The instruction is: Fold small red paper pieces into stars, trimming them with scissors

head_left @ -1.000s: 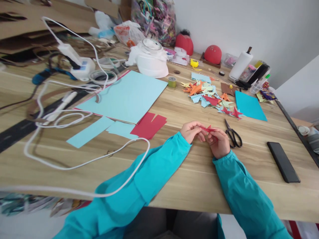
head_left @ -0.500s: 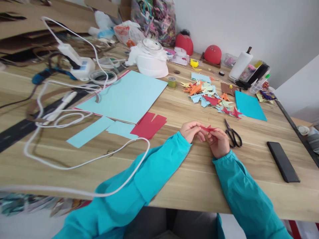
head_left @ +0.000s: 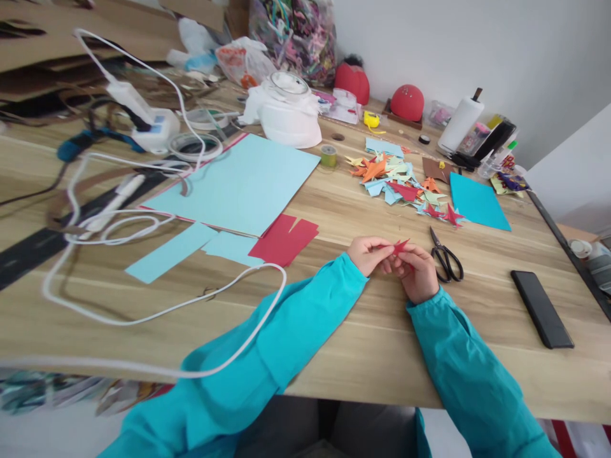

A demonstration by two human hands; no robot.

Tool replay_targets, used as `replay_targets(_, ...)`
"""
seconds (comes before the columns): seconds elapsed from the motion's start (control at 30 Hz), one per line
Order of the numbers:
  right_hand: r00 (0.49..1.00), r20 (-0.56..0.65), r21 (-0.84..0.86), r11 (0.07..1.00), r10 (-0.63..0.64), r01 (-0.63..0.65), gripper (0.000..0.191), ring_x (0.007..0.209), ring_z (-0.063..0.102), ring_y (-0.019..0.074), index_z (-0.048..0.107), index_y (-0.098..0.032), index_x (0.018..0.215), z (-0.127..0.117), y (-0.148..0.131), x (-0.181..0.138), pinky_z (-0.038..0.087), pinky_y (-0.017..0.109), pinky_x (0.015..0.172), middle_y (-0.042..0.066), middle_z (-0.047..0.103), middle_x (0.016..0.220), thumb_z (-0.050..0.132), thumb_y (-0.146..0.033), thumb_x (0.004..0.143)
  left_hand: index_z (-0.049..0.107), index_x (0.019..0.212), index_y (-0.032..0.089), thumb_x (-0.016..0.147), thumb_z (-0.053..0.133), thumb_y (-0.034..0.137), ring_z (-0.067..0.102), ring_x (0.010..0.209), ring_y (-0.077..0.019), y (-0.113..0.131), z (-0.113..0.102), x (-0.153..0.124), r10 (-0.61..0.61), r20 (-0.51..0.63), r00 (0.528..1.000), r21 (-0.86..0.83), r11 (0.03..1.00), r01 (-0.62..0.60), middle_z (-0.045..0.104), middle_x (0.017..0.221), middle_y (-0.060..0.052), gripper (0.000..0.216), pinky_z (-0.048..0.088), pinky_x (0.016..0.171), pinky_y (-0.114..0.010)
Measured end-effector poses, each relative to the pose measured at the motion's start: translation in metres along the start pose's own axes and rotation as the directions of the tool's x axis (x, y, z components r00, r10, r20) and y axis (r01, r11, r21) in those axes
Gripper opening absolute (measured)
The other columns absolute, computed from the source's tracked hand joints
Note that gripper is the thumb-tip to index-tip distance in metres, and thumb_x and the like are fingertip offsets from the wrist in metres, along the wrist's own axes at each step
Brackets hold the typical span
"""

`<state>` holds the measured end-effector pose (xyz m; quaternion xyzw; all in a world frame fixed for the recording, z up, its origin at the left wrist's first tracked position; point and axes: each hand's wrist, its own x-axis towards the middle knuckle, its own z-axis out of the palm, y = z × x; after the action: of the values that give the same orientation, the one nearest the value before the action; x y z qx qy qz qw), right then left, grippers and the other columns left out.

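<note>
Between my two hands is a small folded red paper piece (head_left: pixel 400 247) with pointed tips, held above the wooden table. My left hand (head_left: pixel 368 255) pinches its left side. The fingers of my right hand (head_left: pixel 416 272) are closed on its right side, and parts of the paper are hidden behind the fingertips. Black-handled scissors (head_left: pixel 446 257) lie just right of my right hand, apart from it. Beyond my hands is a loose pile of folded paper pieces (head_left: pixel 394 175) in orange, blue, pale green and red.
Light blue sheets (head_left: pixel 243 181), a blue strip (head_left: pixel 169 251) and red paper (head_left: pixel 286 240) lie to the left. A white cable (head_left: pixel 157 316) loops across the table and over my left sleeve. A phone (head_left: pixel 541 308) rests at right, near a turquoise sheet (head_left: pixel 480 200).
The red paper piece has turned between my fingers, and its pointed tips now face more toward the camera. Both hands stay nearly in place.
</note>
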<state>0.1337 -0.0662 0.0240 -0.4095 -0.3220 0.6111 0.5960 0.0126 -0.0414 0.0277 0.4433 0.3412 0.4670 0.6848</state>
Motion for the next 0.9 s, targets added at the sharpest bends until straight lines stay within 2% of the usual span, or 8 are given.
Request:
replay_targets(0.17,0.999,0.049,-0.024,1.0,-0.011,0.013,0.011,0.041,0.051,0.0089,0.06,-0.017,0.073,0.0032,-0.002,-0.0021,0.035,0.018,0.038,0.0,0.062,0.05,0.061,-0.014,0.062,0.062,0.07,0.009,0.059,0.069,0.025,0.053,0.036,-0.0114,-0.0022,-0.0045,0.002,0.023,-0.031,0.999,-0.012,1.0,-0.024,0.06,0.048,-0.002,0.021,0.044,0.039,-0.024)
replay_targets(0.47,0.996,0.063,-0.025,0.998,-0.062,0.064,0.005,0.045,0.054,0.0111,0.057,-0.017,0.064,0.0009,0.0007,-0.0009,0.035,0.019,0.038,0.001,0.064,0.055,0.058,-0.012,0.063,0.063,0.071,0.008,0.057,0.07,0.024,0.054,0.036,-0.0103,-0.0037,-0.0067,0.0023,0.076,-0.049,0.996,0.015,0.997,-0.075,0.061,0.051,-0.001,0.023,0.044,0.038,-0.022)
replay_targets(0.67,0.996,0.062,-0.047,0.997,-0.063,0.066,0.007,0.038,0.05,0.0104,0.056,-0.018,0.068,0.002,0.0005,-0.0022,0.033,0.019,0.035,-0.001,0.061,0.048,0.06,-0.015,0.063,0.065,0.077,0.009,0.057,0.07,0.024,0.054,0.038,-0.011,-0.0026,-0.0064,0.0017,0.052,-0.009,0.999,-0.006,0.999,-0.053,0.061,0.049,-0.001,0.026,0.045,0.04,-0.024)
replay_targets(0.9,0.998,0.054,-0.035,0.999,-0.035,0.036,0.004,0.038,0.05,0.0101,0.056,-0.016,0.066,0.0046,0.0001,-0.0023,0.033,0.019,0.035,0.0,0.061,0.048,0.059,-0.016,0.064,0.066,0.072,0.009,0.054,0.072,0.024,0.054,0.038,-0.0102,-0.0024,-0.0064,0.0014,0.055,-0.048,0.997,-0.041,0.998,-0.057,0.062,0.05,-0.001,0.025,0.044,0.039,-0.023)
